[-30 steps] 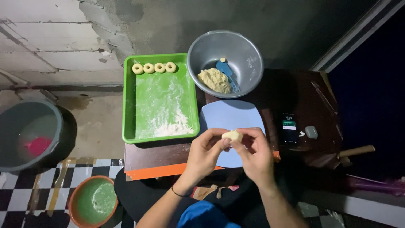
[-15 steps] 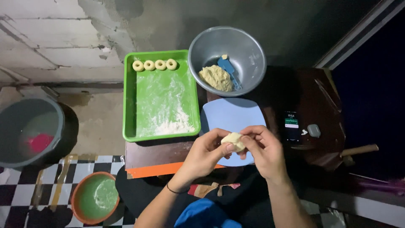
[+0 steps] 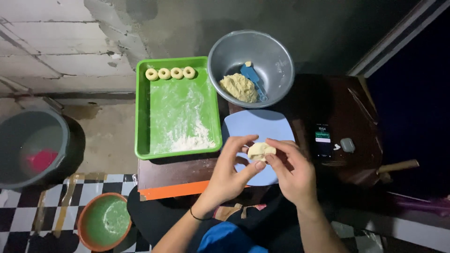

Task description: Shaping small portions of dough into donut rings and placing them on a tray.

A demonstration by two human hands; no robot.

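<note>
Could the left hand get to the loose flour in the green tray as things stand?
Probably yes. The left hand is near the green tray, and nothing stands between it and the flour. But both hands are holding the dough piece, so it must first let go.

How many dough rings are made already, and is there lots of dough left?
Four dough rings already sit in a row at the far end of the floured green tray. The left hand and right hand hold one dough piece between them. A mound of dough remains in the metal bowl.
</note>
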